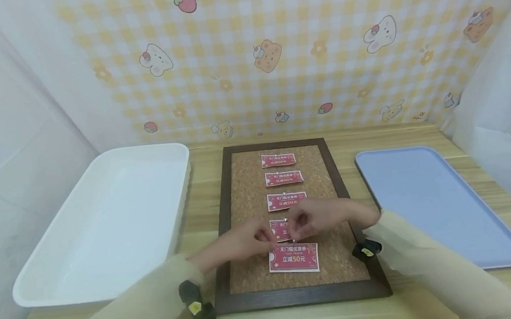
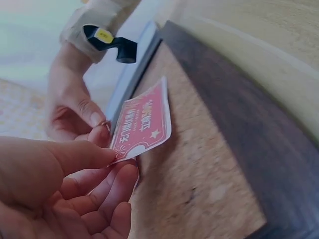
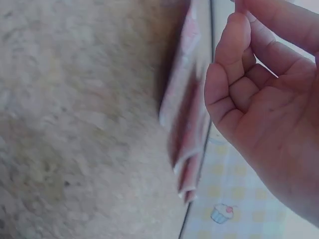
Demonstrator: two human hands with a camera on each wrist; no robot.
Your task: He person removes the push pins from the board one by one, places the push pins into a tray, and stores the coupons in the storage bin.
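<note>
My left hand [image 1: 248, 239] pinches the upper left corner of a red paper coupon [image 1: 294, 264] between thumb and forefinger. In the left wrist view the coupon [image 2: 144, 122] tilts up off the cork. My right hand [image 1: 319, 216] is at the coupon's top edge, thumb and forefinger pinching a tiny pin [image 1: 293, 241], mostly covered by the fingertips. Both hands are over a dark-framed cork board [image 1: 246, 190]. Above them, several matching coupons [image 1: 284, 178] form a column, each with a small pin at its top. The right hand partly covers the nearest of these.
A deep white tray [image 1: 186, 184] stands left of the board, and a shallow blue tray [image 1: 436, 201] lies to the right. All rest on a wooden table [image 1: 202, 168]. A yellow checked cloth [image 1: 238, 47] hangs behind.
</note>
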